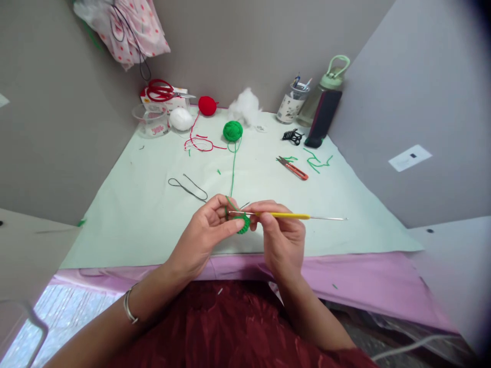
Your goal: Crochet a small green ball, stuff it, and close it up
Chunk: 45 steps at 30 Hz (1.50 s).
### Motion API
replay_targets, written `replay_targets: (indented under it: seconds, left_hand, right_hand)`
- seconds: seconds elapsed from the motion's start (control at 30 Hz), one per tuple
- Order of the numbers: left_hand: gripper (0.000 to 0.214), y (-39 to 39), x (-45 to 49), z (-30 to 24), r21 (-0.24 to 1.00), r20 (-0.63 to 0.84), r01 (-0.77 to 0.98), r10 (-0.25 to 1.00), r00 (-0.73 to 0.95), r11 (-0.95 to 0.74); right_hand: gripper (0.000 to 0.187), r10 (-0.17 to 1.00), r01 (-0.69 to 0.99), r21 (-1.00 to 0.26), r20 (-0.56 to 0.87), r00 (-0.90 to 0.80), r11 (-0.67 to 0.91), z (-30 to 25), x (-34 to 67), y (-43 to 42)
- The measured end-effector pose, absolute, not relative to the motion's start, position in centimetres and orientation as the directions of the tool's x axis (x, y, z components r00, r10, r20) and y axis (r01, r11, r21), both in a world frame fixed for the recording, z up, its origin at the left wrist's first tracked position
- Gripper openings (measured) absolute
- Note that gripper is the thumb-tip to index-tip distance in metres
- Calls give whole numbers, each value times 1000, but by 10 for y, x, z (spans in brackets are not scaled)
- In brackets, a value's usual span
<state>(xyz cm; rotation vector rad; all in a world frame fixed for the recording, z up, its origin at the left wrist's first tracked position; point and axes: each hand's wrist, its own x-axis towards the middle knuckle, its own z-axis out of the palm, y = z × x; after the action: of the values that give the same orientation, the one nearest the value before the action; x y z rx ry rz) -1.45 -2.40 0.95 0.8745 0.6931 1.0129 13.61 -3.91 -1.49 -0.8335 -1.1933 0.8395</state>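
So your left hand point(197, 235) has the little green crochet piece point(244, 225) pinched between thumb and fingers, right at the near-middle part of the table, with the green strand point(233, 171) running up from your fingers to the green yarn ball point(232, 131) farther back. Your right hand point(286, 237) has thumb and fingers closed around the yellow-handled hook point(287, 215), held pretty much level, its left tip reaching across the top of the piece to your left fingers. Can't tell if the tip is actually through a stitch. Just left of your hands there's a looped dark cord point(186, 188) lying on the pale mat point(134, 225). Over to the right you've got the orange snips point(294, 168) beside some green yarn scraps point(317, 163). Along the back it's red-handled scissors point(160, 91) on a box, a red yarn ball point(207, 106), white fluff point(246, 107) and a green-lidded bottle point(315, 105).
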Motion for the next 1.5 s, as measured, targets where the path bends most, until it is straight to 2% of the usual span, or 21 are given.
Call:
replay_targets:
  seconds: [0.1,0.27,0.4,0.5,0.63,0.7,0.8,0.87,0.9,0.93,0.97,1.0,1.07,1.17,1.27,1.3,1.37,1.4,1.43,1.47,1.5]
  left_hand:
    - [34,-23,-17,9,870,-117,-409,922,369,274]
    - [32,-23,-20,5,859,-205,-290,803,559,422]
    - [29,-20,-21,3,914,-217,-141,751,624,381]
    - [23,-11,-24,7,927,-216,-116,760,613,357]
    - [25,7,-34,22,878,-208,-202,725,657,434]
    - [25,16,-41,31,852,-169,-294,758,630,434]
    - [23,30,-53,47,792,-78,-516,892,444,326]
    - [22,37,-59,59,729,-21,-643,946,322,235]
    - [21,40,-61,66,711,5,-673,955,295,204]
    - [18,42,-62,72,698,36,-695,961,276,173]
    - [16,44,-63,79,689,70,-712,965,252,136]
    - [15,46,-63,85,679,97,-727,969,229,104]
    - [15,50,-62,94,675,140,-735,969,202,55]
    - [14,60,-54,94,750,176,-661,966,190,-6]
    - [10,73,-38,77,886,292,-411,947,133,-215]
    - [10,77,-31,68,901,376,-271,921,100,-338]
    - [10,84,-19,51,899,418,-184,904,93,-397]
    - [9,86,-13,42,894,439,-150,894,93,-423]
    - [8,88,-9,35,887,458,-117,883,100,-446]
    - [6,89,-5,28,880,475,-88,873,110,-467]
    - [4,90,-3,22,870,493,-63,862,116,-489]
  right_hand:
    - [19,828,48,-840,541,147,540,-13,138,-42]
    - [19,673,315,-722,690,265,616,8,157,-23]
    - [11,555,357,-711,699,452,605,27,184,9]
    - [11,591,302,-752,652,476,586,39,203,27]
    - [14,740,79,-828,534,408,554,66,228,33]
    - [11,670,76,-773,591,449,630,86,241,30]
    - [19,434,328,-636,741,512,698,103,256,28]
    - [26,316,593,-555,828,464,583,93,258,34]
    - [31,338,710,-536,843,418,457,81,256,39]
    - [32,448,808,-494,831,331,320,65,253,45]
    - [33,638,877,-424,744,196,226,48,249,51]
    - [32,827,913,-359,560,47,191,31,244,58]
    - [22,911,905,-358,406,-71,230,2,235,67]
    - [19,936,866,-411,314,-159,285,-10,229,73]
    - [30,942,795,-518,270,-199,316,6,225,73]
    - [35,942,759,-562,248,-226,329,13,221,74]
    - [49,936,645,-681,200,-291,346,23,210,76]
    - [54,930,542,-769,184,-319,339,25,203,78]
    - [53,929,299,-916,162,-332,266,25,196,80]
    - [49,931,64,-983,141,-335,172,23,189,83]
    - [46,943,-107,-989,129,-307,101,20,182,86]
